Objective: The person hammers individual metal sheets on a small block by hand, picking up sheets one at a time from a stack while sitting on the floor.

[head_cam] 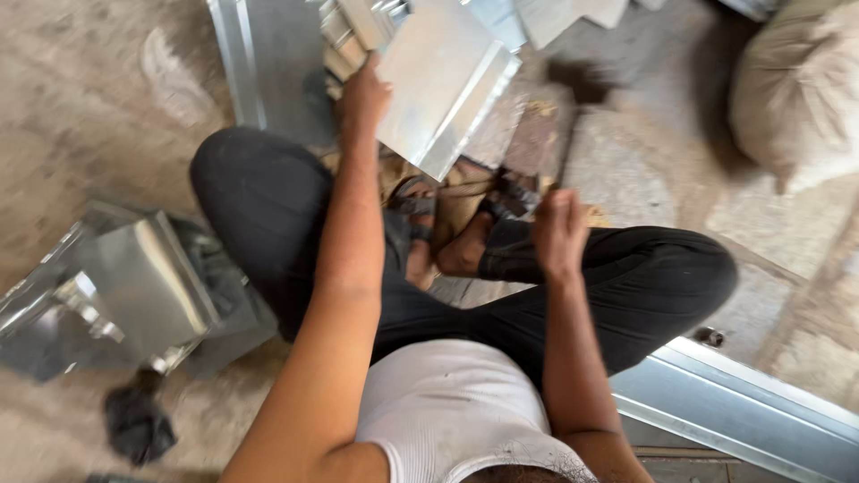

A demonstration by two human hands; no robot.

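Person seated cross-legged on a concrete floor [89,107], dark trousers, white vest, sandals on both feet.

Left hand [364,94] reaches forward and up, arm straight, fingers closed on the near edge of a folded metal sheet [443,80]. The sheet is tilted, one long edge bent up into a lip, and hangs just above the feet. It is blurred, so the exact grip is hard to read, but the hand clearly has hold of it.

Right hand [559,231] sits low over the right knee, fingers curled in loosely. Cannot tell whether anything is in it; a dark shape just beside it near the sandals is too blurred to name.

Behind the sheet, a stack [268,63] of similar grey metal pieces lies on the floor, touching or nearly touching the left knee. A second pile [134,286] of bent metal pieces lies to the person's left, well apart from the hands, with a dark rag [136,420] just beside it. A long metal channel [743,402] runs along the floor to the right. A sack [796,89] rests at far right.
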